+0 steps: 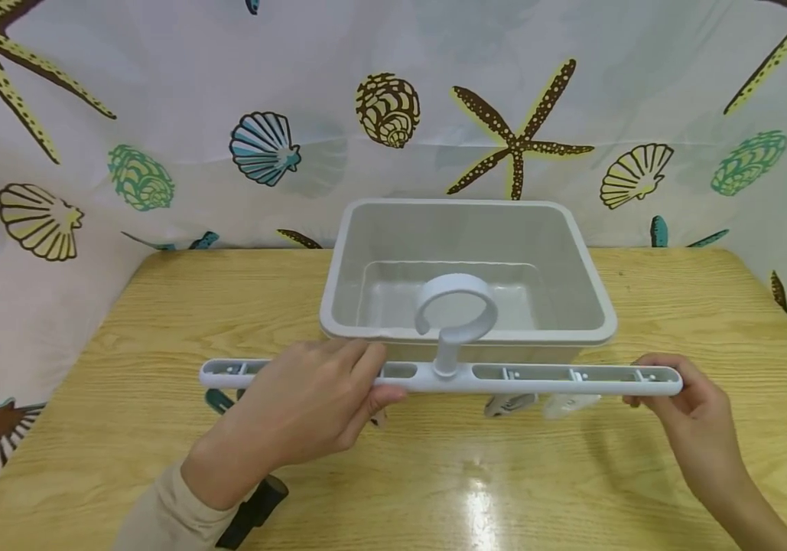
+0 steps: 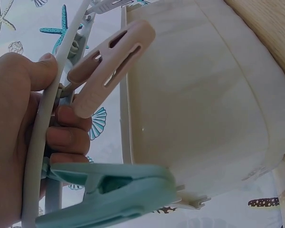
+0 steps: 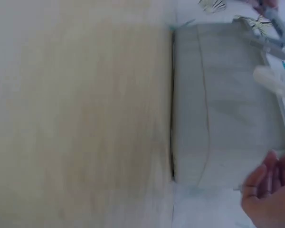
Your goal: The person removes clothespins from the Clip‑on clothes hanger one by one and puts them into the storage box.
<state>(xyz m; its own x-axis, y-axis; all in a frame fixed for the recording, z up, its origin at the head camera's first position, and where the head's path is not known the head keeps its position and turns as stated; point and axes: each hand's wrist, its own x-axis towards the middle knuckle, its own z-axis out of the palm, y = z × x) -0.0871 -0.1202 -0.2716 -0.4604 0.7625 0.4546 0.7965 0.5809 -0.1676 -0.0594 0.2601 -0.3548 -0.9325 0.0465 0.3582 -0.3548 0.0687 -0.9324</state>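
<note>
A white plastic clip hanger (image 1: 455, 379) is held level above the table, its round hook upward. My left hand (image 1: 317, 398) grips the bar left of the hook. In the left wrist view, a pinkish clothespin (image 2: 116, 61) and a green clothespin (image 2: 114, 194) hang from the bar near that hand. A grey clothespin (image 1: 508, 404) and a whitish clothespin (image 1: 570, 404) hang under the right half. At the right end, my right hand (image 1: 696, 405) has its fingers curled at the bar's underside; whether they pinch a clothespin there is hidden.
Behind the hanger, a light grey plastic bin (image 1: 469, 337) stands on the wooden table (image 1: 434, 482), close to the back edge. A curtain (image 1: 324, 69) printed with shells and starfish surrounds the table at the back and sides. A black device (image 1: 255, 509) sits by my left wrist.
</note>
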